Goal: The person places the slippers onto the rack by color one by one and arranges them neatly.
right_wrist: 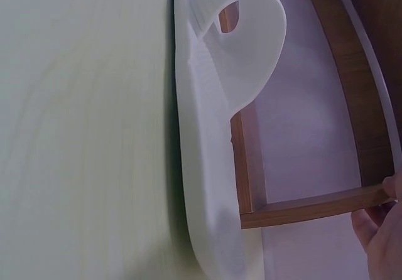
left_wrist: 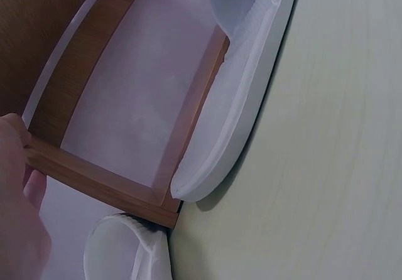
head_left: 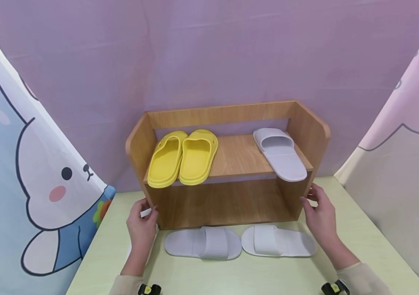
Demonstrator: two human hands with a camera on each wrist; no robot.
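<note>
A brown wooden shoe rack stands against the purple backdrop. My left hand pinches the front edge of its left side panel, thumb in front and fingers behind. At the opposite end, my right hand pinches the right panel's edge the same way. On the upper shelf, two yellow clogs sit at the left and one pale grey slipper at the right. In front of the rack lie a grey slipper and a white slipper, lengthwise along it.
Beside the rack's left end, another white slipper is partly hidden by my left hand and forearm. The pale yellow-green tabletop extends in front. Cartoon-printed cloths hang left and right, with purple cloth behind.
</note>
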